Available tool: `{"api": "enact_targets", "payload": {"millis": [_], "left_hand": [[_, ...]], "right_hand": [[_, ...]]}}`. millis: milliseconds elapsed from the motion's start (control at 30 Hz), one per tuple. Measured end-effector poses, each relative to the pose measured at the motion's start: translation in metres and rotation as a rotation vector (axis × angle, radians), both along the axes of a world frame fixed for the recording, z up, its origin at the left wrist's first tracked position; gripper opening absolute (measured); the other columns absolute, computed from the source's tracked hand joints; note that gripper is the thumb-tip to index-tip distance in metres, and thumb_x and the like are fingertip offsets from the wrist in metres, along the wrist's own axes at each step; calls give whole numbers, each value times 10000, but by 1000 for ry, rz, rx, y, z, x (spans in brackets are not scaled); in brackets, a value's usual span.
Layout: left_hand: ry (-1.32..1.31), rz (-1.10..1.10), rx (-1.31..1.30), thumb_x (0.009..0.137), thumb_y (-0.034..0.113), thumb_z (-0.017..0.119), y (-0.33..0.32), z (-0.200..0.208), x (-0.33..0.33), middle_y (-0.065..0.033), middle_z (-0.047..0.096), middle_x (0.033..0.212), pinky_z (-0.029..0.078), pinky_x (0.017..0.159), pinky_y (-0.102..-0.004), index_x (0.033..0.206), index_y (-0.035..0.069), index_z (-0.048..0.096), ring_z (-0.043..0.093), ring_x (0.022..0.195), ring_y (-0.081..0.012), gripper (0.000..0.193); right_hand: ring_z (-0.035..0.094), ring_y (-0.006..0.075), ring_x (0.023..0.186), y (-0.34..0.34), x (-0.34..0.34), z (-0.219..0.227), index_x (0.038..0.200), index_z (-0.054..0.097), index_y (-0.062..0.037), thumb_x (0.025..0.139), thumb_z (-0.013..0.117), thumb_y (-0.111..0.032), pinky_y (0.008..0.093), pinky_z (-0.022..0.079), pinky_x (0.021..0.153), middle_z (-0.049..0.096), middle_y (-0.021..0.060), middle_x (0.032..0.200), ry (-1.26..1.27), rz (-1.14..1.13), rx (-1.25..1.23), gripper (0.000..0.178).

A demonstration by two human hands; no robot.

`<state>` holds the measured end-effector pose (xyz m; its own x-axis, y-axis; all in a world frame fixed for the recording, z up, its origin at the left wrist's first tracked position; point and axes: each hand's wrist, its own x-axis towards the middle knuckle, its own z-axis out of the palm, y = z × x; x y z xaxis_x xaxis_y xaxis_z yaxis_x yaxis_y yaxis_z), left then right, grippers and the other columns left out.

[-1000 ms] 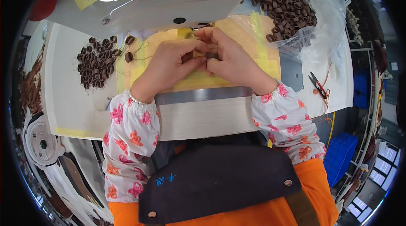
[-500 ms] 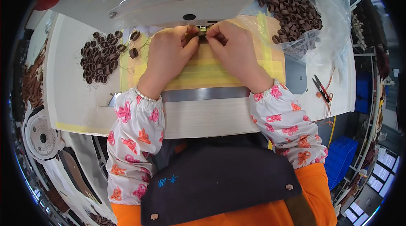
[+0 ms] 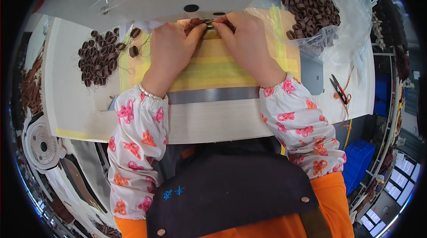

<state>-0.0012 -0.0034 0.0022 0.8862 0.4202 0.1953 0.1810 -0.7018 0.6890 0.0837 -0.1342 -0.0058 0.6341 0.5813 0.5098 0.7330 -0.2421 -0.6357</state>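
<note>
Shift: our left hand and right hand now reach farther in toward the pale machine head than a second ago; the brown band visible between them half a second ago is now hard to make out.
Left grasp: fingers bent, thumb and forefinger tips drawn close at the machine's near edge; we cannot tell whether they pinch anything.
Right grasp: much the same pose, just beside the left; we cannot tell its hold either.
Left heap: brown rings with loose threads lie on our surface, two more just to their right.
Far right: further brown rings fill a clear plastic bag.
Yellow tape: strips run between our wrists.
Scissors: black and red, at right, nearer than the bag.
</note>
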Motion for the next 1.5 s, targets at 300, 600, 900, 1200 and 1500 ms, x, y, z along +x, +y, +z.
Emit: {"api": "enact_targets", "payload": {"millis": [300,600,900,1200,1500], "left_hand": [[-31,34,60,785,309,579,1,-5,2,-97,590,548,451,504,-324,823,81,687,573,493,-242,255],[59,46,92,782,330,594,4,-6,3,-65,585,528,419,467,-298,834,79,685,545,470,-181,272],[-18,57,76,774,343,584,8,-14,2,-64,585,525,432,464,-310,793,99,686,570,470,-210,265],[-1,63,18,771,322,593,7,-13,2,-30,618,581,426,459,-290,797,95,671,570,471,-190,241],[3,19,92,763,321,606,6,-7,4,-39,618,593,438,480,-295,812,88,651,585,511,-197,242]], "right_hand": [[579,271,577,3,2,-4,753,621,12,727,631,-84,333,441,525,598,146,653,-68,4,25,100],[566,332,605,0,6,6,685,518,-6,700,645,-65,391,452,536,566,161,623,67,-10,-113,141],[570,337,586,6,10,6,673,524,1,691,652,-74,390,451,519,566,168,600,26,-3,-155,150],[567,326,569,5,10,3,663,532,1,687,647,-77,379,444,510,560,164,585,48,11,-75,141],[563,299,524,-1,11,4,648,532,-2,684,661,-119,355,434,478,554,147,558,103,8,-84,178]]}}
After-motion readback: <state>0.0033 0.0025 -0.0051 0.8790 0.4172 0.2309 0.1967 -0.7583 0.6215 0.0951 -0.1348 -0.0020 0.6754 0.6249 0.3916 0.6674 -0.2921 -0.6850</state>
